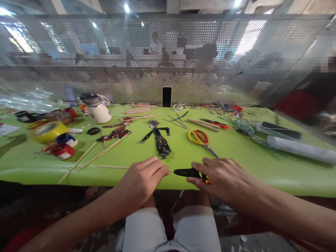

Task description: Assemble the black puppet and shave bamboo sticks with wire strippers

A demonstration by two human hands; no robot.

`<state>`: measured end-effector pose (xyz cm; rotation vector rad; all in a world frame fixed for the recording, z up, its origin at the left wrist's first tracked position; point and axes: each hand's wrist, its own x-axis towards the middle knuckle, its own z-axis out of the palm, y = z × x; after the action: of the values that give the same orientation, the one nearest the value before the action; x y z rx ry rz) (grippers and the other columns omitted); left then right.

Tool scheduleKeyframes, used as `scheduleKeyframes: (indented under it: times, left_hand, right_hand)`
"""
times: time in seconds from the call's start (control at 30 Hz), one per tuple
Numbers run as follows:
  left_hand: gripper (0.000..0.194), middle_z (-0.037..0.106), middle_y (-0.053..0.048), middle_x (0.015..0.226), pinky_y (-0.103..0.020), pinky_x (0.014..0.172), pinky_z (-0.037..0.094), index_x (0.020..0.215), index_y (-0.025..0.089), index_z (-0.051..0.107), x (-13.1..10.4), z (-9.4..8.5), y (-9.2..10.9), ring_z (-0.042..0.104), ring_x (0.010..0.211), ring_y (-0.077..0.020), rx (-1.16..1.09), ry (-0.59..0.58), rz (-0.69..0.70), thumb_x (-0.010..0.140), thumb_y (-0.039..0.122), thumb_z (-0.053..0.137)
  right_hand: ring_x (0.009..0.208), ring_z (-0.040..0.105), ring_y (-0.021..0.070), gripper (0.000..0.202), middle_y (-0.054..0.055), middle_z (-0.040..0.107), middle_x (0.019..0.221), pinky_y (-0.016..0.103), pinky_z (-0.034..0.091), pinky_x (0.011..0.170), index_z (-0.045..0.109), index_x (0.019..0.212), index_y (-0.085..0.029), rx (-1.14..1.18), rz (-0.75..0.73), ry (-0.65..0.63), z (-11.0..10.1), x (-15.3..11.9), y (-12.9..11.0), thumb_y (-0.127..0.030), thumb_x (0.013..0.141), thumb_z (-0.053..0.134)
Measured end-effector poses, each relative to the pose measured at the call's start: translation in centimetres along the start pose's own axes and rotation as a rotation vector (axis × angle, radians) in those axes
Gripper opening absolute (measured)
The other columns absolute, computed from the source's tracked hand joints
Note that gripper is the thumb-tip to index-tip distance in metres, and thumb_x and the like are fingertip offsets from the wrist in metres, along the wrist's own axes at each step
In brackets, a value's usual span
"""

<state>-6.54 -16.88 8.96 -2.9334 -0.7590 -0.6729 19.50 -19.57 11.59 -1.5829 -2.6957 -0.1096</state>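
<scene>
My left hand (147,176) is closed around a thin wooden stick (113,167), which sticks out to its left along the table's front edge. The short end on its other side points at the tip of a black plier-like tool (183,172). My right hand (223,176) grips that tool, whose orange handle part shows under the fingers. Whether the jaws bite on the stick, I cannot tell. Just beyond my hands lies a flat black jointed puppet figure (161,140). Scissors with red and yellow handles (198,137) rest beyond my right hand, blades toward it.
Leftward are a reddish puppet figure (118,133), yellow tape (49,130), red (63,150) and blue (67,139) paint pots, and a white jug (99,111). A phone (167,97) stands at the back against a perforated metal screen (126,45). Rightward lies a white roll (301,148).
</scene>
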Motion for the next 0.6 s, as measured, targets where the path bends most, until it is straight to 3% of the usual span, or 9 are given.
scheduleKeyframes:
  times: [0.13, 0.23, 0.4, 0.5, 0.6]
  left_hand:
    - [0.019, 0.061, -0.008, 0.082, -0.035, 0.070, 0.046, 0.100, 0.007, 0.063, 0.3, -0.3, 0.1, 0.053, 0.077, -0.0213, 0.118, 0.056, 0.096, 0.099, 0.012, 0.045]
    - [0.015, 0.059, -0.007, 0.076, -0.033, 0.062, 0.042, 0.097, 0.006, 0.063, 0.3, -0.4, 0.2, 0.052, 0.074, -0.0207, 0.155, 0.096, 0.127, 0.097, 0.011, 0.049]
    - [0.014, 0.057, -0.003, 0.073, -0.033, 0.062, 0.041, 0.088, 0.009, 0.063, 0.3, -0.3, 0.0, 0.050, 0.069, -0.0182, 0.169, 0.119, 0.142, 0.096, 0.010, 0.051]
    - [0.021, 0.057, -0.004, 0.074, -0.033, 0.061, 0.042, 0.091, 0.008, 0.063, 0.3, -0.1, -0.3, 0.051, 0.068, -0.0187, 0.181, 0.099, 0.173, 0.099, 0.011, 0.044]
    - [0.025, 0.060, -0.007, 0.081, -0.035, 0.069, 0.047, 0.098, 0.008, 0.063, 0.2, 0.3, -0.4, 0.055, 0.077, -0.0204, 0.135, 0.039, 0.102, 0.102, 0.012, 0.038]
  right_hand:
    - [0.065, 0.054, 0.0166, 0.052, 0.004, 0.061, 0.072, 0.028, 0.028, 0.058, 0.066, 0.086, -0.021, 0.330, 0.059, -0.197, -0.9, 0.7, 0.4, -0.062, 0.098, 0.035]
    - [0.058, 0.041, 0.0119, 0.058, -0.001, 0.049, 0.062, 0.026, 0.028, 0.055, 0.061, 0.072, -0.018, 0.577, 0.096, -0.347, -1.4, 1.2, 0.9, -0.065, 0.096, 0.037]
    - [0.055, 0.029, 0.0098, 0.059, -0.005, 0.032, 0.059, 0.025, 0.027, 0.052, 0.066, 0.077, -0.016, 0.859, 0.078, -0.540, -0.9, 1.8, 1.5, -0.064, 0.096, 0.037]
    - [0.056, 0.032, 0.0104, 0.060, -0.004, 0.037, 0.060, 0.025, 0.027, 0.053, 0.065, 0.074, -0.016, 0.734, 0.068, -0.456, -0.1, 1.8, 1.1, -0.064, 0.097, 0.035]
    - [0.059, 0.044, 0.0138, 0.053, 0.000, 0.053, 0.067, 0.028, 0.027, 0.056, 0.067, 0.085, -0.020, 0.340, 0.073, -0.169, 0.4, 1.2, 0.3, -0.061, 0.098, 0.037]
